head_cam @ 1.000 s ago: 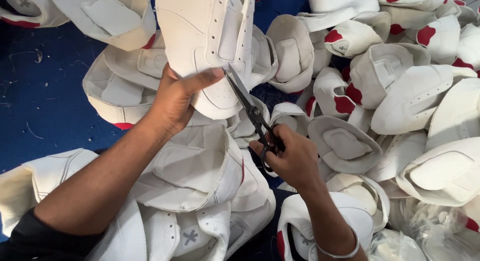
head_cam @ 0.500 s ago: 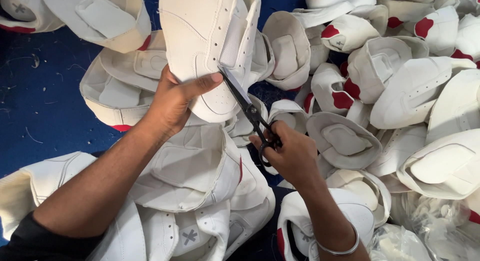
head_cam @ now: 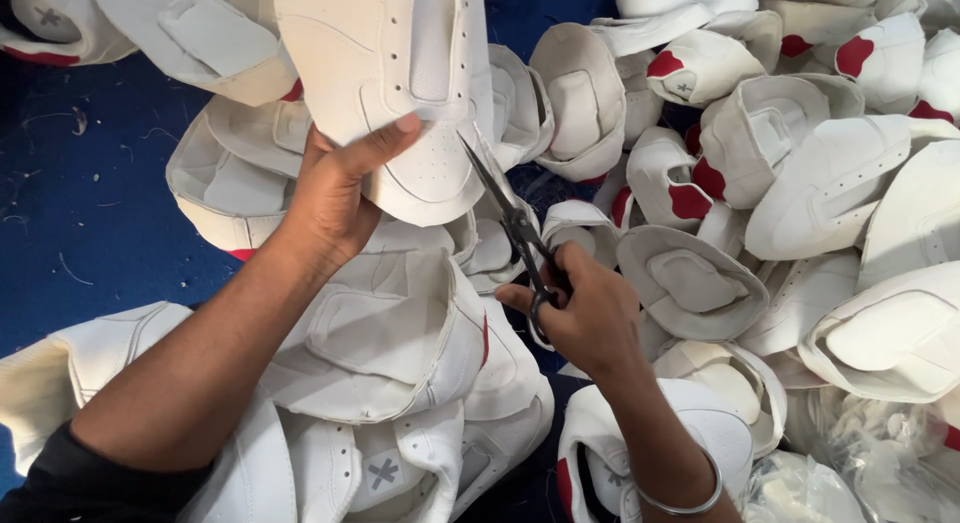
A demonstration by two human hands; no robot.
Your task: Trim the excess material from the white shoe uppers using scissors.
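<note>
At 12 o'clock, left hand (head_cam: pixel 335 198) still grips white shoe upper (head_cam: pixel 385 78); right hand (head_cam: pixel 585 313) pinching scissors (head_cam: pixel 510 218), blades now closer to its edge.

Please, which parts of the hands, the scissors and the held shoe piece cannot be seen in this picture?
Head view only:
- White shoe upper: its top is cut off by the upper edge.
- Scissors: the handles are hidden inside the right hand; whether the blade tips touch the upper is too small to tell.
- Left hand: its fingers are hidden behind the upper.
</note>
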